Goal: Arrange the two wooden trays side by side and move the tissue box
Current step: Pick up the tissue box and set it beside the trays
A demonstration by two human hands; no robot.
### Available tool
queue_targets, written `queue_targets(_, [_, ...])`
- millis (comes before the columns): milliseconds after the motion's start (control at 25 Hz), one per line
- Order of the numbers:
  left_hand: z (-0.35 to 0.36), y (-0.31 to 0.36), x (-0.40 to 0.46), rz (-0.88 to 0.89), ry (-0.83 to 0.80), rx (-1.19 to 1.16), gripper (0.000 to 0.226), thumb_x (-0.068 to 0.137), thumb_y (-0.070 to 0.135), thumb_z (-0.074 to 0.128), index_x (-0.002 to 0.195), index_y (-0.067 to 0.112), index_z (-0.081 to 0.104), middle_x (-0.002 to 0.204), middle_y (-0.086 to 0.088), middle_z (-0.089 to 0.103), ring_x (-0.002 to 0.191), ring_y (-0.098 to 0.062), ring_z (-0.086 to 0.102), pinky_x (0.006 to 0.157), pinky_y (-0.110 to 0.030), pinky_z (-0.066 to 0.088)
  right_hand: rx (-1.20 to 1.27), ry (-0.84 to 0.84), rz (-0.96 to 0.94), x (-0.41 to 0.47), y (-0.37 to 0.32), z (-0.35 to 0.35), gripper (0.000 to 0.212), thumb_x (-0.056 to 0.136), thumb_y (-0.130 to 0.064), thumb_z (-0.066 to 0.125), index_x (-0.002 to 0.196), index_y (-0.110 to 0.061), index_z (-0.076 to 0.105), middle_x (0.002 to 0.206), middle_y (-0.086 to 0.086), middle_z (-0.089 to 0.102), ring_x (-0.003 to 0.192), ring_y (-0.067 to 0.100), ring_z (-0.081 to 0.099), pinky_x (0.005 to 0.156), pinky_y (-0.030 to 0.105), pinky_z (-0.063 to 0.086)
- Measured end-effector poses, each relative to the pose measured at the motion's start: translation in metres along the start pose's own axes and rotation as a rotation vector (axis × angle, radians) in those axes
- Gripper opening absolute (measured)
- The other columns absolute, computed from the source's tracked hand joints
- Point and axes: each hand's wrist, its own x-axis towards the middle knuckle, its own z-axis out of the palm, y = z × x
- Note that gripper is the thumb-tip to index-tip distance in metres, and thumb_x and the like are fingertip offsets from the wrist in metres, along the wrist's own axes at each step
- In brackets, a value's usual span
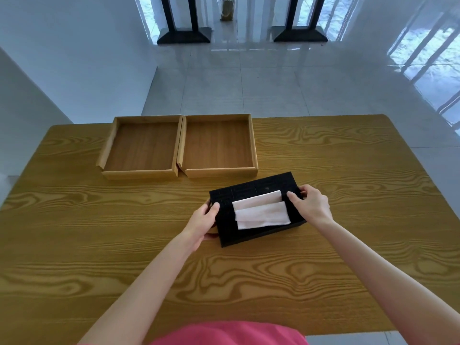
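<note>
- Two bare hands hold one black rectangular tissue box (pixel 256 192) by its short ends, on the yellow wood-grain table (pixel 348 170).
- The left hand (pixel 202 221) is curled around the box's left end: the thumb lies on the top face near the corner and the fingers wrap down the side, closed on the box.
- The right hand (pixel 311 204) grips the opposite end, thumb resting on the top face just beside the tissue and the other fingers bent over the far right edge, likewise closed on the box.
- Between the two thumbs a pale pink folded tissue (pixel 261 212) sticks out of the box's top and lies flat across it.
- The box sits turned slightly, its right end farther from the person than its left; whether its base touches the table or is lifted just clear cannot be told.
- Beyond the hands, toward the far edge of the table, two square light-wood trays with darker brown floors stand side by side, their inner walls touching or almost touching.
- The left wooden tray (pixel 142 148) lies beyond and to the left of the left hand, well apart from it.
- The right wooden tray (pixel 219 145) lies straight beyond the left hand, its near wall just beside the box's far edge but apart from it.
- Nearer than both forearms, a pink garment (pixel 229 333) shows at the bottom edge.
</note>
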Motion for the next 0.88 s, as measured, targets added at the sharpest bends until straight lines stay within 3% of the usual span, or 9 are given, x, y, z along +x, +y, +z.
queue_targets(240, [-0.07,-0.007,-0.01,0.093,0.118,0.083,0.051,0.09,0.04,0.043,0.137,0.023,0.033,0.135,-0.005,0.048,0.113,-0.02,0.048,0.074,-0.038,0.053,-0.007,0.01,-0.047,-0.03,-0.044,0.041,0.035,0.086,-0.036,0.057,0.11,-0.01,0.061,0.11,0.009,0.067,0.104,0.027,0.059,0.087,0.035,0.043])
queue_targets(440, [-0.138,-0.013,-0.01,0.174,0.185,0.186,0.052,0.089,0.044,0.041,0.133,0.017,0.042,0.133,-0.007,0.053,0.121,-0.026,0.049,0.099,-0.049,0.045,-0.01,0.016,-0.071,-0.058,-0.086,0.084,0.035,0.087,-0.035,0.056,0.111,-0.009,0.062,0.109,0.01,0.068,0.103,0.028,0.059,0.092,0.04,0.044])
queue_targets(680, [-0.22,-0.015,-0.013,0.196,0.261,0.219,0.056,0.087,0.047,0.042,0.134,0.016,0.04,0.137,-0.008,0.049,0.125,-0.027,0.045,0.101,-0.05,0.043,0.011,0.007,-0.097,-0.087,-0.141,0.138,0.039,0.087,-0.034,0.056,0.117,-0.009,0.06,0.111,0.011,0.068,0.106,0.028,0.059,0.097,0.044,0.046])
queue_targets(880, [-0.284,-0.011,-0.015,0.23,0.35,0.224,0.058,0.087,0.047,0.044,0.135,0.014,0.038,0.14,-0.01,0.045,0.128,-0.029,0.042,0.1,-0.051,0.042,0.063,-0.012,-0.124,-0.102,-0.186,0.182,0.033,0.088,-0.03,0.055,0.112,-0.01,0.063,0.106,0.011,0.069,0.099,0.025,0.06,0.086,0.036,0.048])
